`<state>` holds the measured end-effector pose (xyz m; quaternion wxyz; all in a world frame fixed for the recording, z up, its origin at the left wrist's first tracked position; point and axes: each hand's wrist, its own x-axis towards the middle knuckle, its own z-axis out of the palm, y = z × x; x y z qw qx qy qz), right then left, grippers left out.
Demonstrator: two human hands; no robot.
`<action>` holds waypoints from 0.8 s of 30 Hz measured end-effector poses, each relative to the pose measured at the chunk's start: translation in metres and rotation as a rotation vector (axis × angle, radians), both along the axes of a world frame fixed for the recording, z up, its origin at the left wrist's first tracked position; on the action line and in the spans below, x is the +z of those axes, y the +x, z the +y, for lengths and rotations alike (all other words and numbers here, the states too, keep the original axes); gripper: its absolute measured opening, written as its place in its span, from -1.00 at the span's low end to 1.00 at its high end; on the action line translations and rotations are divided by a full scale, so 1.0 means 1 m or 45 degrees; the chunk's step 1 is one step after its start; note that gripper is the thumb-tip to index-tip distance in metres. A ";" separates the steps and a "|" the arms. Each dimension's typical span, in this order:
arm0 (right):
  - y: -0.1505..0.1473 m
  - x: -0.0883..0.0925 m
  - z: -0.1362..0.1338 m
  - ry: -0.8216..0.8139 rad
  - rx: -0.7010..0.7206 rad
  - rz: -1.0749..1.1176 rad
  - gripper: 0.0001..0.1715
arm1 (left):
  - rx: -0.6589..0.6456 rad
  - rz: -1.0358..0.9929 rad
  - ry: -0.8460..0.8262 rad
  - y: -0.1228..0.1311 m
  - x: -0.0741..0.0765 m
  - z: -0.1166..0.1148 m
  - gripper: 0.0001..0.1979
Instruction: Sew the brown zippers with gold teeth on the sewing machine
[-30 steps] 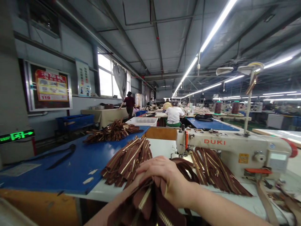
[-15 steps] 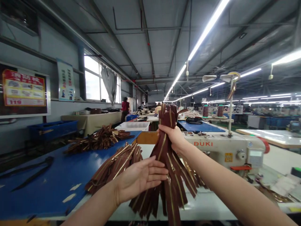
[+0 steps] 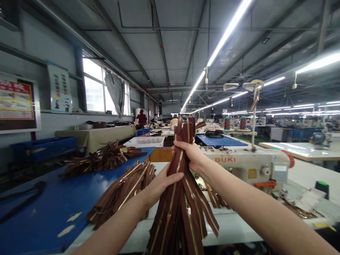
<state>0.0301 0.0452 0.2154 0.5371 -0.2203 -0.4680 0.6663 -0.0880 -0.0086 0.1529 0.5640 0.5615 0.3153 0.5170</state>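
A bunch of brown zippers (image 3: pixel 183 198) with gold teeth hangs upright in front of me, its tails fanned out below. Near the top, my right hand (image 3: pixel 191 153) is closed around the bunch. Lower down, my left hand (image 3: pixel 166 179) wraps it from the left side, thumb across the front and fingers hidden behind the zippers. On the pale table to the left lies a pile of brown zippers (image 3: pixel 122 191). Behind the held bunch, to the right, stands a white sewing machine (image 3: pixel 239 166) marked DUKI, with more zippers partly hidden beside it.
A blue table (image 3: pixel 34 212) on the left carries another zipper heap (image 3: pixel 103 157) and black straps (image 3: pixel 23 198). Farther back are a white bin (image 3: pixel 145 142), a blue crate (image 3: pixel 44 145) and a person (image 3: pixel 141 118). A thread cone (image 3: pixel 322 189) stands at right.
My left hand, stretched flat beside the zippers before, has closed around the bunch below my right hand. My right hand keeps its hold. The view has turned slightly right.
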 end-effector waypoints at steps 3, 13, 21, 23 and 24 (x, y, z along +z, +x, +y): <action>0.000 -0.004 -0.001 -0.052 0.008 0.007 -0.87 | -0.136 -0.075 -0.161 0.010 0.000 0.004 -0.50; 0.007 -0.040 0.005 -0.228 0.063 -0.022 -0.84 | -0.255 -0.020 -0.406 0.028 -0.041 0.015 -0.83; 0.042 -0.050 0.007 -0.243 0.301 0.000 -0.73 | -0.468 -0.132 -0.516 0.042 -0.069 0.009 -0.83; 0.049 -0.055 0.010 -0.191 0.411 0.066 -0.63 | -0.572 -0.204 -0.525 0.045 -0.076 0.010 -0.81; 0.053 -0.059 0.012 -0.163 0.459 0.095 -0.59 | -0.618 -0.236 -0.527 0.046 -0.081 0.010 -0.82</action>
